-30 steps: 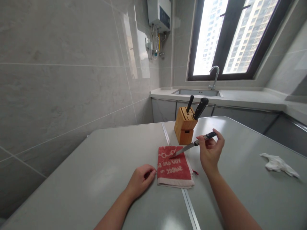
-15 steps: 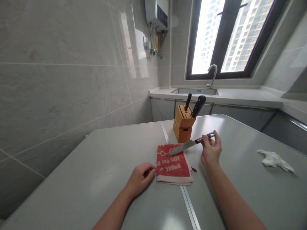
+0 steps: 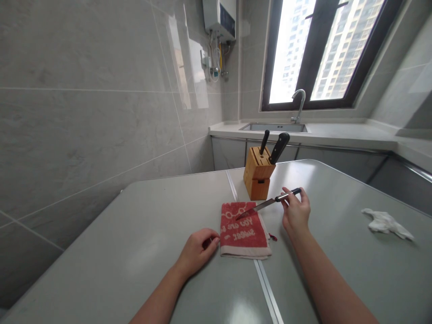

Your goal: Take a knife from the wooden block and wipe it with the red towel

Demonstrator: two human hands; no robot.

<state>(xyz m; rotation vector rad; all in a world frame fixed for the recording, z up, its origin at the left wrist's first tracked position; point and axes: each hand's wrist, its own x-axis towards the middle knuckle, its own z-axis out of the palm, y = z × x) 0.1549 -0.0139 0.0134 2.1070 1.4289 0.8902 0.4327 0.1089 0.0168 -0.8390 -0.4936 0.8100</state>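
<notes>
A wall of large pale grey glossy tiles [image 3: 84, 103] filled the left half of the frame and caught a bright reflection near its top. A grey table [image 3: 141, 252] with a metal seam down its middle spread across the lower part. At upper centre hung a white water heater [image 3: 220, 17] with pipes beneath. A dark-framed window [image 3: 324, 49] at upper right showed daylit tower blocks. Below it ran a white countertop [image 3: 351, 135] with a sink [image 3: 274, 128] and a curved chrome faucet [image 3: 299, 104], over grey cabinet fronts [image 3: 229, 154].
</notes>
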